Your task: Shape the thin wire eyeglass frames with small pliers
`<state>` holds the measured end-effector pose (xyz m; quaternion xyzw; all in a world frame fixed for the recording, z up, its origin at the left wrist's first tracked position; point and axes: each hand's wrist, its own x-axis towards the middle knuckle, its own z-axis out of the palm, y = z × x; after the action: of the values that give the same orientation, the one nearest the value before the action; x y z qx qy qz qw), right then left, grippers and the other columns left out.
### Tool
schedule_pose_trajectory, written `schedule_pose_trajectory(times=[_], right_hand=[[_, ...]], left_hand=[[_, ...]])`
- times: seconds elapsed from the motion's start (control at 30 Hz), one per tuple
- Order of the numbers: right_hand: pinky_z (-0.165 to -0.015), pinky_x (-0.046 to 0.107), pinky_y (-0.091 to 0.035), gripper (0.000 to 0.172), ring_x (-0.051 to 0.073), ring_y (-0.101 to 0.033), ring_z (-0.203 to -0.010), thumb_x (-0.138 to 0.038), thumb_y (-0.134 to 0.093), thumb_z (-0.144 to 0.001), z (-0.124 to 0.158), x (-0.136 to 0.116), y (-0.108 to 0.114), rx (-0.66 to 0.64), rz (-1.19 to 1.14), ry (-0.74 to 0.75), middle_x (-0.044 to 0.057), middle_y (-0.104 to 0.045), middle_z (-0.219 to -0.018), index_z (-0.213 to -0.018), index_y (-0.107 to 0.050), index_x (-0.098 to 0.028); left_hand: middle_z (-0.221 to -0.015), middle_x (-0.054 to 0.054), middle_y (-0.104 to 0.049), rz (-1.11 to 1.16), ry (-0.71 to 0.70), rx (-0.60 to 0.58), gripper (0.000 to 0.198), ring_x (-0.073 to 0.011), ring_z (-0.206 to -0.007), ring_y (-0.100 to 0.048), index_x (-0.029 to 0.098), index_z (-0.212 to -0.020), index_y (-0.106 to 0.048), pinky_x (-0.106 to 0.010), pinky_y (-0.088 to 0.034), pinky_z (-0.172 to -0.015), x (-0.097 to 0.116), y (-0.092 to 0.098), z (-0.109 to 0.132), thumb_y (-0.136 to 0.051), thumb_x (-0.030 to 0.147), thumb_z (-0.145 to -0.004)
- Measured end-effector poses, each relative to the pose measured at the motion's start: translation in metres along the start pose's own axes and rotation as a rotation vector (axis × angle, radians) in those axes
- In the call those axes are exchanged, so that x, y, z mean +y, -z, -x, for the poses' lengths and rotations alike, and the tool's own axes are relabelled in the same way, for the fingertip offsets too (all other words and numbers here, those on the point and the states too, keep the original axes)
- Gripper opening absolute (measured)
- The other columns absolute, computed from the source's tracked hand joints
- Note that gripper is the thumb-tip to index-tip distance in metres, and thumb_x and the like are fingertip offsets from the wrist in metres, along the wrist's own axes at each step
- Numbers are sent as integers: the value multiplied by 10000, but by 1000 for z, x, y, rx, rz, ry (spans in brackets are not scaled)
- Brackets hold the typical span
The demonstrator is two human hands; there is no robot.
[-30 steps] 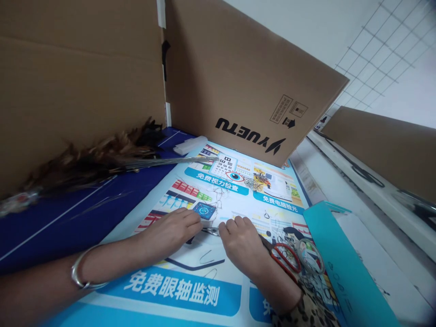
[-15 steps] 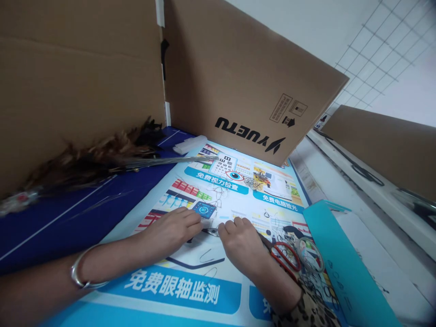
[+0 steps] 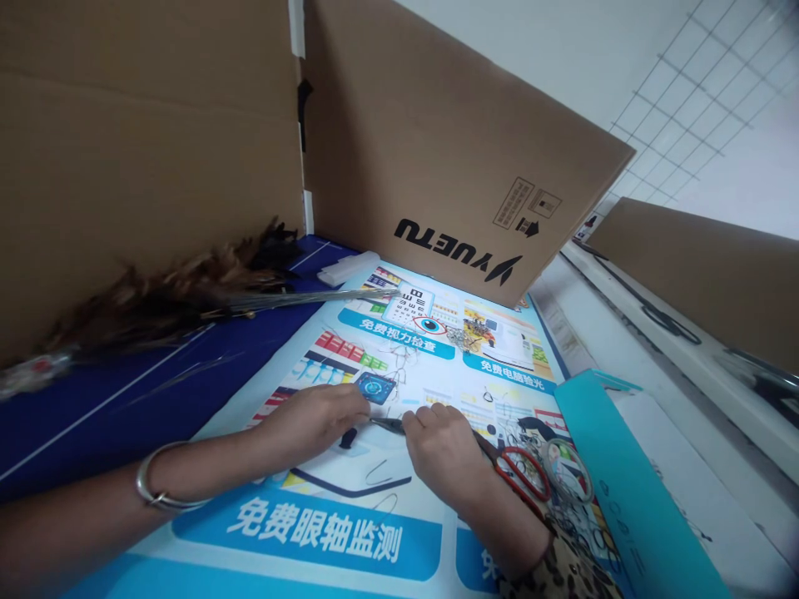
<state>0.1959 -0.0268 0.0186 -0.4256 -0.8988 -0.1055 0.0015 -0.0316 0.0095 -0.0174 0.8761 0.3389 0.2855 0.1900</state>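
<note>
My right hand [image 3: 442, 449] is closed around pliers [image 3: 388, 425]. Only their dark, pointed jaws show, aimed left; the rest is hidden in the fist. Just left of the jaw tips, the fingers of my left hand [image 3: 334, 413] are pinched together, and whatever they hold is too small to make out. Scissors [image 3: 528, 472] with red handles lie beside my right wrist, their dark blades partly behind the hand. Thin bent wire pieces [image 3: 379, 474] rest on the printed sheet [image 3: 300, 574] below the hands.
A tangle of wire loops [image 3: 580, 520] and a ring-shaped coil [image 3: 569, 470] lie at the right, next to a turquoise box [image 3: 615, 466]. Brown feathers [image 3: 162, 287] with long thin stems [image 3: 312, 295] lie at left. Cardboard walls [image 3: 437, 150] stand behind.
The pliers have turned, so their narrow jaws now show where a wider metal part was seen. My left hand has shifted slightly, its fingertips still close to the pliers.
</note>
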Motion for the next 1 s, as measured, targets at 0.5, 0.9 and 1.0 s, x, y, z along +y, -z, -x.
schedule_pose_trajectory(times=[0.5, 0.9, 1.0], right_hand=[[-611, 219, -365, 101, 149, -597, -737, -274, -535, -853, -2, -9, -4, 7, -275, -219, 5, -648, -790, -798, -579, -202], [-585, 208, -337, 105, 127, -583, -708, -284, -556, -851, -4, -12, -1, 9, -405, -271, -27, -645, -782, -772, -566, -215], [-612, 218, -347, 87, 139, -577, -739, -292, -564, -847, -3, -9, -1, 15, -373, -268, -16, -636, -800, -803, -574, -217]], left_hand=[[-752, -19, -604, 153, 78, 127, 205, -140, -710, -560, 182, -832, -624, -244, -438, -637, 12, 6, -2, -432, 199, -900], [-710, 10, -570, 268, 222, 96, 193, -124, -658, -543, 174, -757, -580, -238, -426, -605, 18, 9, -4, -438, 195, -885], [-711, 12, -576, 286, 231, 89, 190, -124, -659, -545, 174, -759, -580, -238, -427, -606, 16, 8, -4, -436, 192, -881]])
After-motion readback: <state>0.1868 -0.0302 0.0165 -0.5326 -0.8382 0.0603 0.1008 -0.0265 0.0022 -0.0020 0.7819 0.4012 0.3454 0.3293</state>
